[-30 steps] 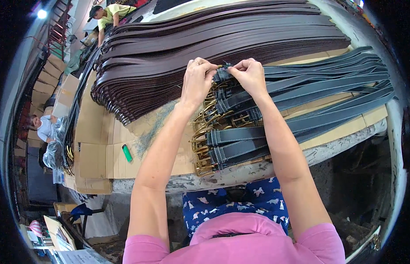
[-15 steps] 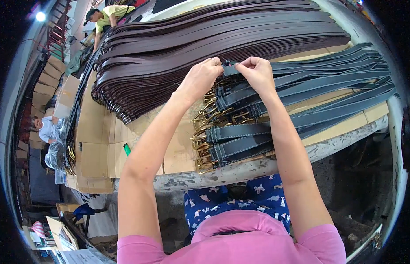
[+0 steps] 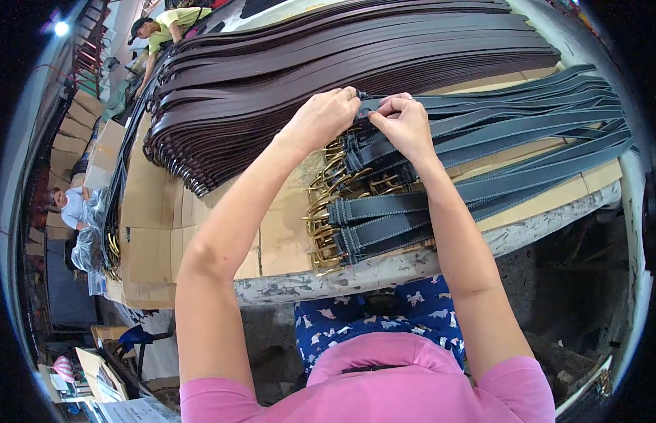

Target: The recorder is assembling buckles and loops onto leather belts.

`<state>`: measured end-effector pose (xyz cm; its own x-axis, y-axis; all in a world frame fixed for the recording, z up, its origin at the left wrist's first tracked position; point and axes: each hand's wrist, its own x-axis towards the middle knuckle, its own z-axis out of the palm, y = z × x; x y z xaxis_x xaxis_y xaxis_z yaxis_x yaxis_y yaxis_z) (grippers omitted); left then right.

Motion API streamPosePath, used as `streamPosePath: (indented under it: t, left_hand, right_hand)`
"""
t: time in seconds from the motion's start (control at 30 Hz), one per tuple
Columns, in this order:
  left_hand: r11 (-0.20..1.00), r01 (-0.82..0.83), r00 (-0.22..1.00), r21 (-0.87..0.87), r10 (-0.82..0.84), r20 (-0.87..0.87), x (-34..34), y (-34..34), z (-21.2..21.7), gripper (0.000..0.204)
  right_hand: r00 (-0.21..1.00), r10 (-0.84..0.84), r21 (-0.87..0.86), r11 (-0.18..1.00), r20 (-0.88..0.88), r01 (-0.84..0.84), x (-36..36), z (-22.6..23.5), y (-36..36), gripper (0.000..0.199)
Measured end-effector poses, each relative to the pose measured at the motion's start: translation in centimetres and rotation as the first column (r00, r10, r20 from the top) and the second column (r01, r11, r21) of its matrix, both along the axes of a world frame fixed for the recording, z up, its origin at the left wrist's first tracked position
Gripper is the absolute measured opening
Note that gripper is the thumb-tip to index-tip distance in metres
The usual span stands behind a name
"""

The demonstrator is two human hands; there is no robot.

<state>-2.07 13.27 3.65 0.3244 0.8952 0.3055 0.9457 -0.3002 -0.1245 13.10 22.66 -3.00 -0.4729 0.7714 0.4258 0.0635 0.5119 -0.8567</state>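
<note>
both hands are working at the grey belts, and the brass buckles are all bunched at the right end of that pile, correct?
Not quite: the head view shows the brass buckles bunched at the left end of the grey belts. The left hand and right hand are indeed working there.

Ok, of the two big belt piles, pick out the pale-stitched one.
The grey pile, the nearer one; the brown pile beyond shows none.

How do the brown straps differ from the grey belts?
The brown straps lie farther from the person, the grey belts nearer. The grey belts show pale edge stitching; none shows on the brown straps. The brown straps lie closely stacked, the grey belts loosely fanned. Both are long, flat and on cardboard.
</note>
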Motion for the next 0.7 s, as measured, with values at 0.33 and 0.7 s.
streamPosePath:
  t: [0.33,0.7]
  left_hand:
    - [0.998,0.028,0.994,0.061,-0.034,0.101,-0.25,-0.34,-0.68,0.012]
    - [0.996,0.025,0.992,0.091,-0.036,0.123,-0.42,-0.46,-0.98,0.012]
  right_hand:
    - [0.999,-0.033,0.059,0.998,0.027,0.032,-0.07,-0.03,-0.3,0.02]
    - [0.998,-0.048,0.089,0.995,0.051,0.044,-0.28,-0.22,-0.1,0.021]
